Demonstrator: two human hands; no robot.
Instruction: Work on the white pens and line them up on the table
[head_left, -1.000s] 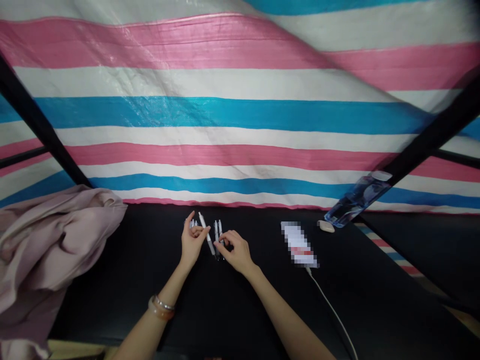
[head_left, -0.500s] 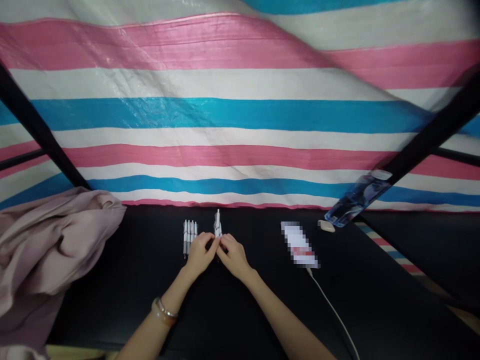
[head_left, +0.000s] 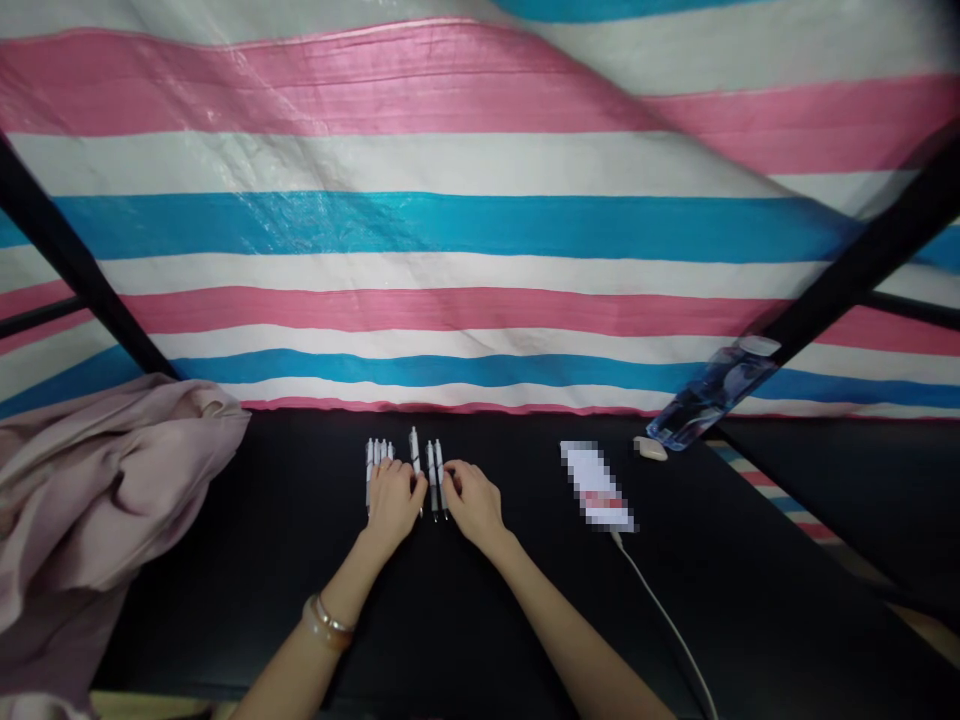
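Observation:
My left hand [head_left: 394,500] is closed on a single white pen [head_left: 415,450], which points away from me. Partly under its fingers, a row of several white pens [head_left: 378,452] lies side by side on the black table [head_left: 450,620]. Two more white pens [head_left: 435,470] lie parallel just to the right of the single one. My right hand [head_left: 474,503] touches the right side of this pair, its fingers curled; whether it grips the outer pen cannot be made out.
A phone [head_left: 598,487] with a white cable [head_left: 664,610] lies to the right. Beyond it are a small white case [head_left: 650,448] and a clear bottle [head_left: 709,395]. Pinkish cloth [head_left: 112,490] covers the left side. A striped sheet [head_left: 450,225] hangs behind, between black poles.
The hands have moved apart. One pen now stands away from the other two, shifted left with my left hand, while my right hand is at the right side of the pair.

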